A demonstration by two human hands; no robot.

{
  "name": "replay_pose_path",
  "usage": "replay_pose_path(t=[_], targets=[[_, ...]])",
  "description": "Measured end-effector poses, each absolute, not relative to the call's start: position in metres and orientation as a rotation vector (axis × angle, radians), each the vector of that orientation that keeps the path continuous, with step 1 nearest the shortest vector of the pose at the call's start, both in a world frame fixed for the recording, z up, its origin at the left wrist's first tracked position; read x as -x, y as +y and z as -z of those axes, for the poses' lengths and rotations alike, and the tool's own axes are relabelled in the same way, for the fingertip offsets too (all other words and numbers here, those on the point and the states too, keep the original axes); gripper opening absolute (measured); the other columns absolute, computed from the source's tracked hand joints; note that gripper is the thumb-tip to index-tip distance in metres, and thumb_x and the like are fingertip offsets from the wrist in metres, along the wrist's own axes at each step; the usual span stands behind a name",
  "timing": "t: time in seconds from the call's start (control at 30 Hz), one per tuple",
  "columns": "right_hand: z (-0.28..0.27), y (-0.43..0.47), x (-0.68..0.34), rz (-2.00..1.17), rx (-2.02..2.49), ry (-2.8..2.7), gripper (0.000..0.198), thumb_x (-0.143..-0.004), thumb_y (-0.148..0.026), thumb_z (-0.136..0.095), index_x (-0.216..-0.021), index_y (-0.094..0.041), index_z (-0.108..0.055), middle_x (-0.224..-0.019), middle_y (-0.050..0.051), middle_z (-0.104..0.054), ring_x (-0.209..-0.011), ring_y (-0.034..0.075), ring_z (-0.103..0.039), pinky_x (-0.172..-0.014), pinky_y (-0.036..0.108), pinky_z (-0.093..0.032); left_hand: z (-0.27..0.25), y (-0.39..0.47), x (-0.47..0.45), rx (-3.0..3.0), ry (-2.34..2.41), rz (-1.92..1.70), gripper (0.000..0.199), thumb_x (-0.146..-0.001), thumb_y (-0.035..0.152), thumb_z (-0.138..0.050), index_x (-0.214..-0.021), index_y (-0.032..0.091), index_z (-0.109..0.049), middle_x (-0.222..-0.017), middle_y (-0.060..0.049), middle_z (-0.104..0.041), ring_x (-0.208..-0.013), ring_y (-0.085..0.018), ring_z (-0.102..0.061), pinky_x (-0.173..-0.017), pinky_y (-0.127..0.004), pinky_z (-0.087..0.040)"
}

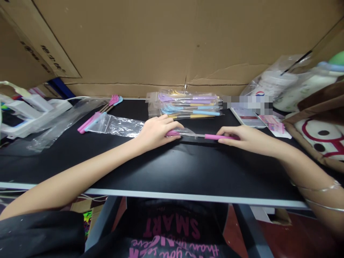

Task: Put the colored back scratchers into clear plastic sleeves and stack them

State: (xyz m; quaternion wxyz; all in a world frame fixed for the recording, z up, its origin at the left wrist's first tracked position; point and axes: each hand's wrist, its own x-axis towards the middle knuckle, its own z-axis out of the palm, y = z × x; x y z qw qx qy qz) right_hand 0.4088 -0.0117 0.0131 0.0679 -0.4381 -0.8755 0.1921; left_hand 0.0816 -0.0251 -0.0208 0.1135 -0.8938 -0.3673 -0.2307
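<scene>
A pink back scratcher [212,137] with a metal shaft lies level above the black table. My right hand [238,138] pinches its pink handle near the end. My left hand [158,132] is closed on a clear plastic bag [122,125] that stretches out to the left; the scratcher's pink head shows under the thumb, in the bag's open end. Beyond my left hand lies a pile of bagged back scratchers [192,104] in purple, blue and yellow. To the left rest loose pink and blue back scratchers [92,121], partly under the bag's end.
A white power strip [37,118] with plugs and another clear bag [67,122] are at the left. On the right are a phone [248,116], small pink cards [274,125], a bagged white container [276,84] and a brown cloth bag [319,125]. Cardboard [150,43] walls the back.
</scene>
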Motion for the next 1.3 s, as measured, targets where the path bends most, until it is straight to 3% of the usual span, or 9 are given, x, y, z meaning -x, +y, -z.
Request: replay_pose_path(t=[0.1, 0.23, 0.43, 0.63, 0.73, 0.87, 1.07, 1.2, 1.3], targets=[[-0.020, -0.011, -0.409, -0.718, 1.246, -2.583, 0.047, -0.091, -0.068, -0.053, -0.088, -0.024, -0.069, -0.065, 0.001, -0.064, -0.057, 0.017, -0.055, -0.055, 0.028, -0.039, 0.018, -0.023, -0.079, 2.638, -1.124, 0.689, 0.028, -0.096, 0.044, -0.064, -0.115, 0.025, -0.070, -0.106, -0.004, -0.074, -0.096, -0.020, -0.064, -0.073, -0.028, -0.045], [-0.014, -0.018, -0.393, -0.625, 1.180, -2.477, 0.043, -0.092, -0.064, -0.054, -0.086, -0.024, -0.067, -0.058, -0.002, -0.057, -0.053, 0.014, -0.047, -0.055, 0.028, -0.035, 0.018, -0.021, -0.083, 2.703, -1.084, 0.663, 0.030, -0.097, 0.044, -0.063, -0.119, 0.025, -0.069, -0.106, -0.004, -0.074, -0.097, -0.020, -0.064, -0.077, -0.028, -0.046], [0.004, -0.031, -0.366, -0.635, 1.193, -2.435, 0.035, -0.094, -0.056, -0.054, -0.091, -0.023, -0.066, -0.067, -0.001, -0.064, -0.059, 0.015, -0.054, -0.057, 0.026, -0.037, 0.026, -0.027, -0.098, 2.728, -1.020, 0.645, 0.035, -0.098, 0.045, -0.061, -0.127, 0.026, -0.066, -0.102, -0.003, -0.074, -0.097, -0.020, -0.064, -0.077, -0.029, -0.045], [0.005, -0.027, -0.372, -0.653, 1.174, -2.404, 0.035, -0.092, -0.055, -0.057, -0.091, -0.022, -0.067, -0.067, -0.001, -0.064, -0.059, 0.014, -0.052, -0.059, 0.027, -0.038, 0.012, -0.036, -0.092, 2.645, -1.023, 0.577, 0.076, -0.083, 0.060, -0.074, -0.146, 0.023, -0.053, -0.127, -0.009, -0.069, -0.118, -0.028, -0.061, -0.094, -0.035, -0.045], [0.000, -0.021, -0.381, -0.656, 1.155, -2.380, 0.035, -0.090, -0.056, -0.060, -0.088, -0.022, -0.069, -0.068, 0.000, -0.065, -0.059, 0.014, -0.051, -0.058, 0.027, -0.037, -0.002, -0.034, -0.075, 2.642, -1.124, 0.467, 0.083, -0.081, 0.061, -0.075, -0.149, 0.022, -0.048, -0.135, -0.011, -0.065, -0.119, -0.029, -0.062, -0.095, -0.035, -0.046], [-0.007, -0.016, -0.389, -0.664, 1.182, -2.311, 0.038, -0.086, -0.059, -0.064, -0.083, -0.022, -0.070, -0.062, -0.001, -0.061, -0.054, 0.014, -0.048, -0.054, 0.028, -0.034, -0.011, -0.029, -0.058, 2.723, -1.271, 0.230, 0.078, -0.084, 0.059, -0.072, -0.150, 0.028, -0.046, -0.123, -0.006, -0.072, -0.106, -0.025, -0.069, -0.081, -0.028, -0.047], [0.001, -0.014, -0.387, -0.791, 1.183, -2.241, 0.039, -0.085, -0.058, -0.067, -0.088, -0.019, -0.067, -0.060, -0.002, -0.056, -0.053, 0.012, -0.046, -0.053, 0.027, -0.033, -0.004, -0.028, -0.064, 2.860, -1.286, 0.177, 0.046, -0.095, 0.039, -0.065, -0.138, 0.027, -0.054, -0.093, 0.002, -0.075, -0.086, -0.017, -0.072, -0.064, -0.022, -0.039], [0.009, -0.020, -0.378, -0.905, 1.060, -2.225, 0.041, -0.085, -0.057, -0.068, -0.097, -0.019, -0.061, -0.064, -0.004, -0.054, -0.056, 0.011, -0.045, -0.055, 0.025, -0.034, 0.002, -0.033, -0.074, 2.958, -1.216, 0.290, 0.042, -0.098, 0.034, -0.062, -0.138, 0.026, -0.052, -0.108, 0.000, -0.076, -0.095, -0.016, -0.072, -0.072, -0.021, -0.043], [0.009, -0.027, -0.371, -0.972, 1.029, -2.251, 0.041, -0.086, -0.056, -0.069, -0.103, -0.020, -0.058, -0.076, -0.001, -0.061, -0.063, 0.013, -0.051, -0.058, 0.025, -0.039, 0.005, -0.037, -0.080, 2.995, -1.172, 0.351, 0.040, -0.100, 0.034, -0.060, -0.138, 0.026, -0.052, -0.121, -0.001, -0.074, -0.104, -0.017, -0.071, -0.079, -0.022, -0.044]])
